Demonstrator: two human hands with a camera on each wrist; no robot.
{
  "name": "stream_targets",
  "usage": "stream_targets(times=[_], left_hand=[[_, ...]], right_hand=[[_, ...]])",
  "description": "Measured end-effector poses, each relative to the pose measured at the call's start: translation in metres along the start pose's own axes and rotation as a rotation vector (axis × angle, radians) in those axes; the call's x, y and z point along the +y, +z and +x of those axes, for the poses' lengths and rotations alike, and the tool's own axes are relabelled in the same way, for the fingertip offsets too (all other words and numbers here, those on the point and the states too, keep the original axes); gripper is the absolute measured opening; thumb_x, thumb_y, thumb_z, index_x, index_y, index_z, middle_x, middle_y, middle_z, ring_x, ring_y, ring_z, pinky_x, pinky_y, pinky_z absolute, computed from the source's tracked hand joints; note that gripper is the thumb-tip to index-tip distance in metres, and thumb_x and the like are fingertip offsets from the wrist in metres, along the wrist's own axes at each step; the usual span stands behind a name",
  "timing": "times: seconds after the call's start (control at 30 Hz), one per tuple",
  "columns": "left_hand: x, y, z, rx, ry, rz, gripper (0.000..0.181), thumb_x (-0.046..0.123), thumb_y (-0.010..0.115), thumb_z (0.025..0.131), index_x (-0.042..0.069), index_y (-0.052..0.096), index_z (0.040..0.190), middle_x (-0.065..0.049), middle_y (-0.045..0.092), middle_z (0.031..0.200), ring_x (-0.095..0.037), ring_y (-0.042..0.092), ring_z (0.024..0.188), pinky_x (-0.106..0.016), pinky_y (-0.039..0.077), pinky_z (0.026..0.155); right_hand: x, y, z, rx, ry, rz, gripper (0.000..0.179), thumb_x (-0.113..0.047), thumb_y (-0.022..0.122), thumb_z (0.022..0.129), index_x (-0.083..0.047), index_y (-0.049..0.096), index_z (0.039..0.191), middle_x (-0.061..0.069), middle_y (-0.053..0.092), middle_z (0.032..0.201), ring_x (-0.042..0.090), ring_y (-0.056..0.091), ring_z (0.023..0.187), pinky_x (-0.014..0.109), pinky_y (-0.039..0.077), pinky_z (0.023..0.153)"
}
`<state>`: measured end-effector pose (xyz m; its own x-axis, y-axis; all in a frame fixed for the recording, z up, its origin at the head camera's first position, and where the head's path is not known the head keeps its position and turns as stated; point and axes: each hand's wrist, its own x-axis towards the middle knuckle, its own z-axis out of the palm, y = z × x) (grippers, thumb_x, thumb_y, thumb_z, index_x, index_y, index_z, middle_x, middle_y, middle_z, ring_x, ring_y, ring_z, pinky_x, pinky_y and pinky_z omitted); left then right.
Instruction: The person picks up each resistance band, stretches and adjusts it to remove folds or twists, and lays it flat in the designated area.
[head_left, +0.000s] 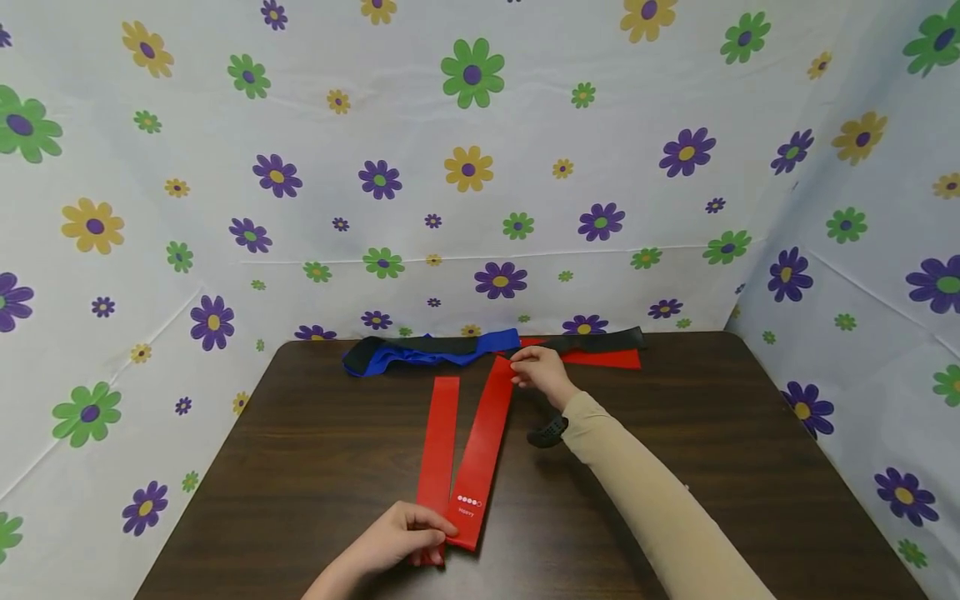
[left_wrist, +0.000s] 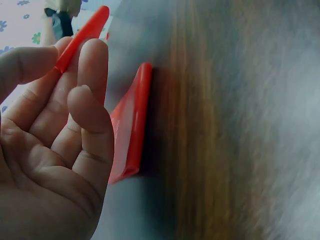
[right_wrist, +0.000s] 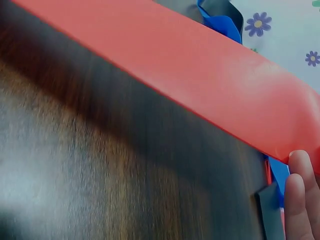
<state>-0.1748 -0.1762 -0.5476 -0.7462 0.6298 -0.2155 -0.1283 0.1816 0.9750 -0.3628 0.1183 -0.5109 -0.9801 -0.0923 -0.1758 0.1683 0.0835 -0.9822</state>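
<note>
Two pinch points: my left hand [head_left: 408, 535] grips the printed red band [head_left: 485, 454] at its near end, my right hand [head_left: 542, 373] at its far end. Keep it untwisted over the table [head_left: 300, 500] (second red strip [head_left: 439, 442] just left).

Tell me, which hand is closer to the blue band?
Right. The right hand is just beside one end of the blue band; the left hand is farther off, toward the table's front.

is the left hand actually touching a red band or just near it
Touching. The left wrist view shows it plainly: the left hand pinches a red band between its thumb and a fingertip.
</note>
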Motion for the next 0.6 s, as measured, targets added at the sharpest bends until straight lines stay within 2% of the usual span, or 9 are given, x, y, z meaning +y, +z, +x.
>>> stream_targets(times=[0.1, 0.17, 0.37, 0.6], left_hand=[[-0.001, 0.005, 0.0, -0.006, -0.014, -0.018, 0.02, 0.01, 0.061, 0.094, 0.002, 0.073, 0.107, -0.017, 0.069, 0.074, -0.01, 0.062, 0.062, -0.02, 0.045, 0.05], [-0.001, 0.007, -0.001, -0.009, -0.021, -0.021, 0.02, 0.01, 0.061, 0.094, 0.003, 0.073, 0.108, -0.016, 0.069, 0.074, -0.01, 0.062, 0.062, -0.02, 0.046, 0.05], [-0.001, 0.011, -0.001, -0.028, -0.043, -0.034, 0.021, 0.012, 0.062, 0.094, 0.003, 0.073, 0.109, -0.011, 0.07, 0.077, -0.01, 0.064, 0.065, -0.02, 0.048, 0.053], [-0.004, 0.012, 0.0, -0.036, -0.051, -0.06, 0.021, 0.012, 0.063, 0.093, 0.003, 0.073, 0.109, -0.016, 0.071, 0.083, -0.011, 0.066, 0.067, -0.02, 0.051, 0.056]], right_hand=[[-0.002, 0.006, 0.0, 0.009, -0.006, 0.0, 0.019, -0.003, 0.065, 0.091, 0.006, 0.064, 0.108, 0.019, 0.067, 0.095, 0.031, 0.069, 0.076, 0.048, 0.053, 0.083], [0.003, 0.011, 0.003, 0.026, -0.018, -0.006, 0.017, -0.004, 0.067, 0.089, 0.004, 0.066, 0.105, 0.016, 0.068, 0.092, 0.026, 0.069, 0.073, 0.043, 0.055, 0.078], [0.008, 0.022, 0.005, 0.055, -0.024, -0.018, 0.014, -0.004, 0.068, 0.088, 0.003, 0.067, 0.101, 0.014, 0.068, 0.091, 0.028, 0.069, 0.076, 0.042, 0.056, 0.077], [0.017, 0.033, 0.006, 0.052, -0.049, -0.034, 0.011, -0.003, 0.069, 0.087, 0.0, 0.069, 0.097, 0.013, 0.069, 0.093, 0.029, 0.069, 0.081, 0.042, 0.056, 0.077]])
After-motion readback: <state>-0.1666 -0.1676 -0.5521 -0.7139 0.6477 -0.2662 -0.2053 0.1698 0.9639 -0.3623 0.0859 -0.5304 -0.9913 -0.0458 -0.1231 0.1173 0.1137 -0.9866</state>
